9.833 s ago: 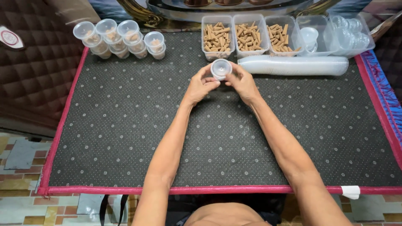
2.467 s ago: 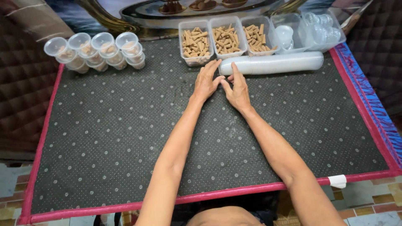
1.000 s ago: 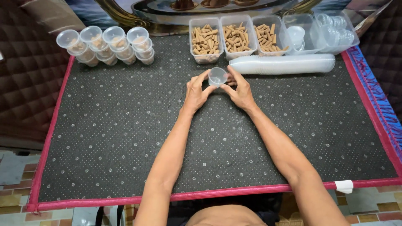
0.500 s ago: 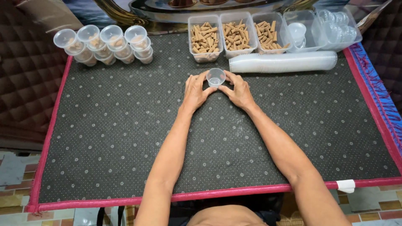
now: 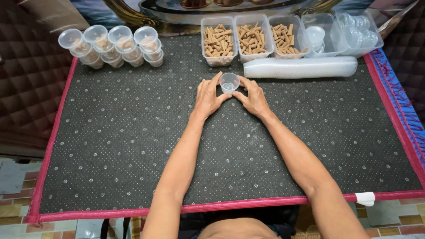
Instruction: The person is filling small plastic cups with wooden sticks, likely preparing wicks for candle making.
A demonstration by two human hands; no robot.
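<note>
Far left on the dark mat [image 5: 133, 146] stand the filled lidded cups [image 5: 113, 44], stacked in rows, so a fair batch looks done already. Moving right, the left hand [image 5: 208, 95] and the right hand [image 5: 253, 98] both pinch one small clear cup [image 5: 229, 82], fingertips closed on its sides, held just above the mat in front of the trays. It looks empty (hard to be sure through the plastic) and has no lid on. Behind it sit three tubs of brown cones [image 5: 251, 37], well stocked, then a long sleeve of spare cups [image 5: 301, 67] lying on its side, and tubs of clear lids [image 5: 356, 33]; plenty seems left. Compared with half a second back, the hands and cup sit much the same, hardly shifted.
</note>
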